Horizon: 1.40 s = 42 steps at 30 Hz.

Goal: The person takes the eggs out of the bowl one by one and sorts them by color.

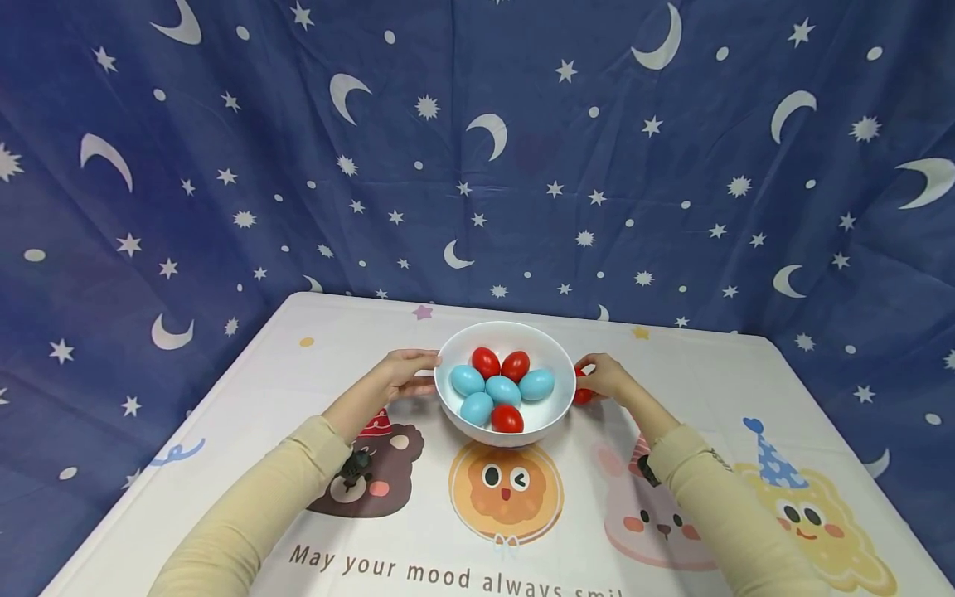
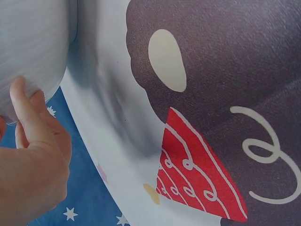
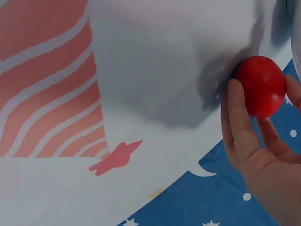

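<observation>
On the bench (image 1: pixel 358 336), mid-frame, I see the bowl (image 1: pixel 548 365), mouth up. The left hand (image 1: pixel 395 371), fingers spread, touches its left wall. The right hand (image 1: pixel 606 379) pinches a red egg (image 3: pixel 260 86) just right of it, long axis roughly up-down in the right wrist view; I can't tell which end is blunt. From the head, fingers partly hide it.

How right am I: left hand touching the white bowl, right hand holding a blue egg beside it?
One slip: the egg in the right hand is red, as the right wrist view shows. The left hand does touch the white bowl.
</observation>
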{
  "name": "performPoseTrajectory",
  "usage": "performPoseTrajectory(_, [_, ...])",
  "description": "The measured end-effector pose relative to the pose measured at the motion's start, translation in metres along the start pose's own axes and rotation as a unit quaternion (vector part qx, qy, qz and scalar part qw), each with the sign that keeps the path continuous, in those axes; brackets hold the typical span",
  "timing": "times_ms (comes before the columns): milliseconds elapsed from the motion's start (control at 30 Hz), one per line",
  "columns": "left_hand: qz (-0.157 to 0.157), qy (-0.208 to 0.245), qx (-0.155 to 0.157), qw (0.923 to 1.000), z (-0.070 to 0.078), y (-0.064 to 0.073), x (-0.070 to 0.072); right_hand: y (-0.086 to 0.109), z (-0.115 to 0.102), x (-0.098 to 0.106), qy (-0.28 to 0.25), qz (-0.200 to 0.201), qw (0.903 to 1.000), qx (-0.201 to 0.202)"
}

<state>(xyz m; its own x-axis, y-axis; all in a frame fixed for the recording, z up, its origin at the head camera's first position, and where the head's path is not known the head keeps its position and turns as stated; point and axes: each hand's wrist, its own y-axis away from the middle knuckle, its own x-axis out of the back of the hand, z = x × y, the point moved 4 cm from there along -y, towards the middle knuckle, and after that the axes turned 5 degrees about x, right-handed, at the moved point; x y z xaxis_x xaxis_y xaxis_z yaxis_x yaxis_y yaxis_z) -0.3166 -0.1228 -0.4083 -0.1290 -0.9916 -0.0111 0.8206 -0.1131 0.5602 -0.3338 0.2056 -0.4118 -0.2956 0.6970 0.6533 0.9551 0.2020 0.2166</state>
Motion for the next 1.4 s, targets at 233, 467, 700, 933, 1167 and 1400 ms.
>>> performPoseTrajectory(233, [0.0, -0.002, 0.003, 1.0, 0.0, 0.0, 0.0, 0.0, -0.001, -0.002, -0.015, -0.005, 0.9999, -0.005])
performPoseTrajectory(467, [-0.001, -0.001, 0.002, 1.0, 0.0, 0.0, 0.0, -0.001, -0.001, -0.004, -0.028, -0.005, 0.9995, -0.011])
performPoseTrajectory(700, [0.0, -0.004, 0.002, 1.0, 0.0, -0.001, 0.0, -0.002, -0.002, -0.004, -0.019, -0.009, 0.9997, -0.016])
performPoseTrajectory(933, [-0.005, -0.003, 0.002, 1.0, -0.001, 0.0, 0.0, -0.003, -0.002, -0.003, -0.015, -0.032, 0.9991, -0.022])
performPoseTrajectory(1167, [-0.001, -0.006, 0.005, 1.0, 0.0, -0.001, 0.0, -0.002, -0.004, 0.003, 0.017, -0.035, 0.9991, -0.018])
performPoseTrajectory(1400, [-0.002, -0.005, 0.005, 1.0, 0.0, -0.001, 0.001, -0.001, -0.009, 0.009, 0.029, -0.035, 0.9987, -0.024])
